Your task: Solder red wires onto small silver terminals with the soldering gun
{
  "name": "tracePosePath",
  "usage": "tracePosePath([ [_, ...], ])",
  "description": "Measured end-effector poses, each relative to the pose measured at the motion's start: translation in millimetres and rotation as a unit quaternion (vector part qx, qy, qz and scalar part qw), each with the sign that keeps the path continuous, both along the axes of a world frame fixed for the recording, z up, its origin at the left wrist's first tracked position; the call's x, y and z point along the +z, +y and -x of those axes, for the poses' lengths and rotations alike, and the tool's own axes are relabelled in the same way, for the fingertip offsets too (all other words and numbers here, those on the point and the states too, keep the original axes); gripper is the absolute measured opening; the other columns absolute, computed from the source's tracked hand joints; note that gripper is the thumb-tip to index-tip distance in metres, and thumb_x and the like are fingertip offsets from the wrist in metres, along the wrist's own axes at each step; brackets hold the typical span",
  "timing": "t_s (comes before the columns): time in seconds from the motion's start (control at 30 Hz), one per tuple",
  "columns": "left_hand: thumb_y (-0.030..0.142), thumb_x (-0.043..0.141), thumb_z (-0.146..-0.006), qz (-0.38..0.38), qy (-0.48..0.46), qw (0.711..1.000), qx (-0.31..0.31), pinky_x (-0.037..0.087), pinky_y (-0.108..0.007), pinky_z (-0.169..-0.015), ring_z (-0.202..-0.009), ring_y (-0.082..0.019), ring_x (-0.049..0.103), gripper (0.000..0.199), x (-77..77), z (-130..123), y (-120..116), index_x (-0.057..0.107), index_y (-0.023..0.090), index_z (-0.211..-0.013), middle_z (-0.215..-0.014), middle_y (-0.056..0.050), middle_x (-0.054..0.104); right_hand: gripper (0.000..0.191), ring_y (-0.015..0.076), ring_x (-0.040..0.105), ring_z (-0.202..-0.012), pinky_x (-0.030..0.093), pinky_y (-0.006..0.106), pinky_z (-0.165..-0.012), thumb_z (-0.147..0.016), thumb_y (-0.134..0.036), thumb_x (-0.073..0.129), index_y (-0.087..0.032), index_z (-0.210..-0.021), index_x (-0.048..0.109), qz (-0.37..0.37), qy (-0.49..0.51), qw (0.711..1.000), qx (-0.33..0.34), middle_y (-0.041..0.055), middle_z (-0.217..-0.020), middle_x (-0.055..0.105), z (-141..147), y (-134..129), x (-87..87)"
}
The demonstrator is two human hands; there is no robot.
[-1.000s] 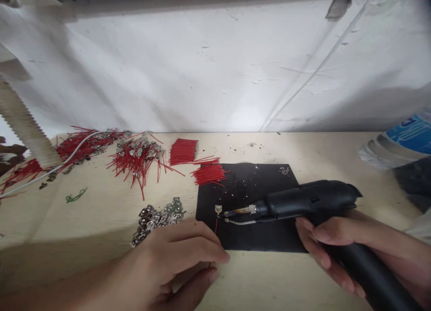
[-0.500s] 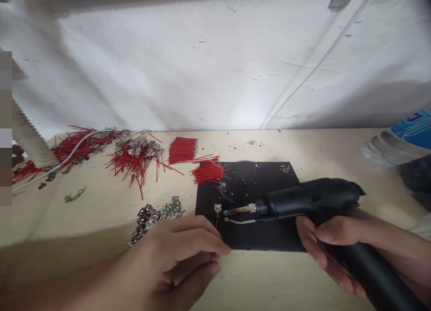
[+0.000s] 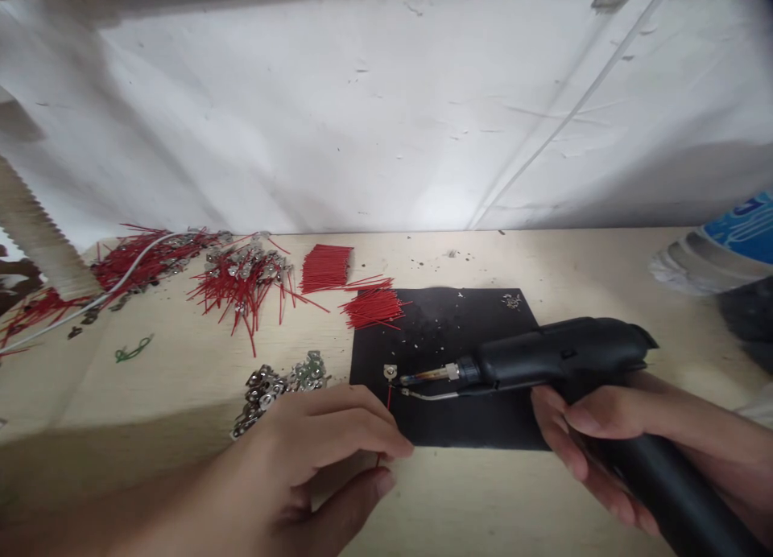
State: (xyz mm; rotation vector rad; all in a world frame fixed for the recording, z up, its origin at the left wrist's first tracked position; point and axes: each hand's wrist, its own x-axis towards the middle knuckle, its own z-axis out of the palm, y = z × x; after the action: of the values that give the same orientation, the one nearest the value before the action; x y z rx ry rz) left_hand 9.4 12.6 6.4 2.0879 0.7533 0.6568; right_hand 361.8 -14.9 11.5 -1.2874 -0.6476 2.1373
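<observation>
Where the wired pieces (image 3: 245, 277) are lying heaped, over at left: their metal ends are bunching together, and a neat stack of plain red wires (image 3: 326, 269) is sitting just to their right.
Terminal pile (image 3: 259, 388): loose terminals are resting on the tabletop (image 3: 175, 396), your left hand partly covering them.
Left hand (image 3: 338, 444): your forearm is reaching in from the lower left, palm down, knuckles arching and thumb tucking under the fingers. This grip is pinching a single red wire (image 3: 389, 400), though your fingers are partly hiding the contact.
Single terminal (image 3: 390, 372): it is lying near the left edge of the black mat (image 3: 459, 420), the wire's far end meeting it.
Joint: you seem to be soldering that wire to the terminal; whether the hot tip is actually touching is too small to tell. The next move is calling for a motionless wire while the solder is setting, then a clean lift of the tip.
Soldering gun (image 3: 561, 356): its barrel is pointing left, nearly level above the mat, a thin feed tube (image 3: 431, 397) running below the tip.
Right hand (image 3: 609, 428): your forearm is entering from the right edge, and this grip is wrapping firmly around the gun's slanting handle.
</observation>
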Motion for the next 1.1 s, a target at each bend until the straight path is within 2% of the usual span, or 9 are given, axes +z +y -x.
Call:
tracePosePath([
  [0.07,0.021,0.09,-0.114,0.013,-0.002,1.0,-0.002,0.073,-0.018,-0.076,-0.09,-0.018,0.087,0.016,-3.6,7.8,-3.8,0.093,0.023,-0.13,-0.108,-0.009,0.091,0.036,0.0147,0.072,-0.062,0.061,0.017,-0.056,-0.094,-0.046,0.113,-0.019,-0.083,0.092,0.005,0.005,1.0,0.006,0.0025,-0.07,0.079,-0.1,0.4,2.1],
  [0.13,0.009,0.077,-0.115,0.024,-0.005,1.0,-0.003,0.069,-0.013,-0.073,-0.087,-0.014,0.088,0.025,-6.3,13.7,-6.9,0.092,0.024,-0.128,-0.109,-0.007,0.092,0.033,0.0151,0.075,-0.064,0.064,0.018,-0.059,-0.095,-0.043,0.113,-0.018,-0.085,0.093,0.012,0.012,1.0,0.003,0.0038,-0.075,0.083,-0.6,0.4,3.3],
  [0.2,0.004,0.071,-0.114,0.029,-0.008,1.0,-0.004,0.066,-0.011,-0.071,-0.088,-0.012,0.089,0.032,-7.6,16.5,-8.5,0.092,0.025,-0.127,-0.111,-0.005,0.092,0.032,0.015,0.076,-0.063,0.065,0.018,-0.06,-0.096,-0.041,0.112,-0.018,-0.084,0.094,0.013,0.015,1.0,0.001,0.0037,-0.074,0.083,-1.2,-0.4,3.0],
  [0.27,0.005,0.073,-0.114,0.032,-0.009,0.999,-0.008,0.066,-0.011,-0.071,-0.089,-0.013,0.09,0.03,-7.5,17.2,-8.7,0.091,0.025,-0.126,-0.11,-0.006,0.091,0.033,0.0148,0.075,-0.063,0.063,0.017,-0.059,-0.094,-0.045,0.113,-0.019,-0.083,0.095,0.009,0.003,1.0,-0.002,0.0032,-0.071,0.081,-1.9,-1.8,1.3],
  [0.37,0.007,0.075,-0.115,0.036,-0.004,0.999,-0.01,0.067,-0.012,-0.072,-0.091,-0.014,0.09,0.027,-6.9,17.1,-7.6,0.091,0.025,-0.126,-0.111,-0.006,0.092,0.036,0.0136,0.073,-0.059,0.061,0.017,-0.055,-0.086,-0.049,0.115,-0.021,-0.081,0.094,0.016,-0.023,0.999,-0.015,0.0063,-0.08,0.086,-2.2,-3.7,-1.5],
  [0.5,0.008,0.074,-0.116,0.044,-0.005,0.999,-0.01,0.065,-0.012,-0.067,-0.085,-0.014,0.088,0.026,-7.6,17.1,-6.4,0.09,0.027,-0.127,-0.111,-0.006,0.091,0.035,0.0166,0.077,-0.061,0.063,0.018,-0.054,-0.082,-0.048,0.117,-0.022,-0.08,0.094,0.018,-0.024,0.999,-0.026,0.0054,-0.078,0.085,0.0,-3.3,-0.1],
  [0.67,0.008,0.074,-0.116,0.028,-0.004,1.0,-0.002,0.067,-0.014,-0.07,-0.091,-0.016,0.092,0.027,-7.7,17.0,-8.7,0.09,0.027,-0.127,-0.11,-0.006,0.092,0.033,0.0161,0.078,-0.059,0.063,0.018,-0.054,-0.082,-0.043,0.118,-0.021,-0.078,0.094,0.015,-0.01,0.999,-0.037,0.0063,-0.079,0.086,2.6,-1.0,5.5],
  [0.87,0.008,0.072,-0.116,0.028,-0.002,1.0,-0.005,0.063,-0.014,-0.064,-0.084,-0.014,0.089,0.027,-6.4,16.6,-9.5,0.089,0.027,-0.126,-0.111,-0.005,0.092,0.032,0.0175,0.08,-0.06,0.064,0.019,-0.054,-0.084,-0.039,0.118,-0.019,-0.08,0.093,0.016,0.012,0.999,-0.04,0.0057,-0.079,0.086,1.0,-0.7,6.1],
  [1.1,0.008,0.072,-0.117,0.026,-0.003,1.0,-0.007,0.069,-0.015,-0.072,-0.089,-0.015,0.091,0.028,-7.8,16.6,-9.9,0.088,0.028,-0.126,-0.111,-0.004,0.091,0.037,0.0155,0.079,-0.061,0.062,0.017,-0.055,-0.085,-0.043,0.119,-0.018,-0.079,0.094,0.012,0.016,0.999,-0.026,0.0074,-0.082,0.088,-0.5,-0.4,4.2],
])
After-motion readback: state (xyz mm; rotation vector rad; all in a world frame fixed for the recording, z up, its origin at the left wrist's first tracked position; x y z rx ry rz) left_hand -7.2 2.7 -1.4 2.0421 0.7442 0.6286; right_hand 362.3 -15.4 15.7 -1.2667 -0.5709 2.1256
